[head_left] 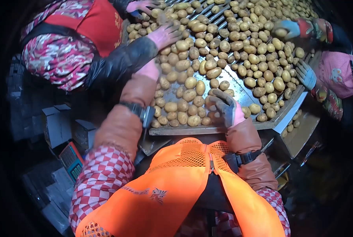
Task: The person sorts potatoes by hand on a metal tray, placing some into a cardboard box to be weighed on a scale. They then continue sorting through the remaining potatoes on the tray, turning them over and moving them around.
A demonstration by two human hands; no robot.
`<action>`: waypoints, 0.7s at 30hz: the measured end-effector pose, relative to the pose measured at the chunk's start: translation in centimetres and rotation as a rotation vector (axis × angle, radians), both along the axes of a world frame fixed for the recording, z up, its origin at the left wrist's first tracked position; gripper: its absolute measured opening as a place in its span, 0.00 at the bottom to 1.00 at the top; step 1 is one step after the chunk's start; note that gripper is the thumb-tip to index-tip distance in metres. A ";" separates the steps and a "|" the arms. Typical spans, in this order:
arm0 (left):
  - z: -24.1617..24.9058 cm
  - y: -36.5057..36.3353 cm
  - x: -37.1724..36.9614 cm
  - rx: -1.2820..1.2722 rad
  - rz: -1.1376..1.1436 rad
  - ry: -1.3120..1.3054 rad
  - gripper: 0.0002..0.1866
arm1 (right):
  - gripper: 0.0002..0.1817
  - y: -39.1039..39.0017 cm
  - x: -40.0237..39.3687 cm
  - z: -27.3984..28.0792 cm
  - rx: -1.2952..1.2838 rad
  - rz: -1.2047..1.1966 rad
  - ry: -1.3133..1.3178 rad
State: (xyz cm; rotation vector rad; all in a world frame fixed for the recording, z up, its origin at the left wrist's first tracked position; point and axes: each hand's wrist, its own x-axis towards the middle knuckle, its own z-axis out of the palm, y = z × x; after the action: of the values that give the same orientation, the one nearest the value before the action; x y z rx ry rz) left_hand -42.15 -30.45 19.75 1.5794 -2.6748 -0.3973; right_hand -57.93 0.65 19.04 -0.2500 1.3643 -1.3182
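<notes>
Many potatoes [190,83] lie on a metal sorting table [235,81]. My left hand [150,70], in a pink glove, reaches to the table's left side, beside the potatoes there. A co-worker's dark sleeve crosses just above it and its fingers are hidden. My right hand [226,107], in a pink glove with dark, dirty fingers, is low over the table near its front edge. Its fingers are spread and curve toward potatoes at their tips. Whether they touch these is not clear, and no potato shows in a grip.
A co-worker's pink-gloved hand [164,35] rests on potatoes at upper left. Other gloved hands [306,75] work at the right. The table's wooden rim [208,130] runs before me. A cardboard box [301,132] holding potatoes stands below right; white boxes [59,128] and a scale-like device [71,160] are at left.
</notes>
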 end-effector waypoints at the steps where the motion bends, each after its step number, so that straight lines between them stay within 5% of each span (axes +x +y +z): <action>1: 0.8 1.2 0.0 -0.048 -0.015 0.111 0.17 | 0.30 0.2 0.0 -1.3 -0.119 -0.040 -0.201; 4: 2.7 6.8 0.4 0.049 -0.229 0.406 0.17 | 0.39 -0.4 0.3 -3.3 -0.397 -0.110 -0.598; 7: 3.1 9.9 -1.9 0.297 -0.556 0.320 0.17 | 0.43 -1.8 1.6 -3.8 -0.458 -0.085 -0.450; 8: 3.6 9.5 -3.4 0.351 -0.508 0.326 0.17 | 0.43 -2.3 1.9 -5.5 -0.458 -0.081 -0.287; 10: 1.5 7.8 -6.1 0.235 -0.333 0.023 0.19 | 0.40 -2.5 1.3 -4.9 -0.452 -0.299 -0.711; 13: -3.9 6.5 -7.4 0.005 -0.346 -0.077 0.16 | 0.21 0.8 -0.1 -4.8 -0.461 -0.055 0.856; 15: -3.9 6.3 -7.7 -0.041 -0.367 -0.089 0.15 | 0.12 5.1 -3.4 -4.4 -0.638 -0.418 0.572; 17: -2.2 5.9 -8.5 0.061 -0.316 -0.168 0.15 | 0.23 13.4 -7.6 -4.3 -0.767 -0.882 -0.630; 21: -3.2 3.4 -7.9 0.241 -0.347 -0.115 0.20 | 0.22 24.4 -12.7 -3.6 -0.677 -1.334 -0.381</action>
State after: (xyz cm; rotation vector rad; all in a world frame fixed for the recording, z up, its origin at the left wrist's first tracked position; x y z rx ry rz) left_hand -50.09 -27.05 16.54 1.2079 -3.0990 -0.6783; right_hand -70.58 25.06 15.44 0.5646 0.6081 -2.7353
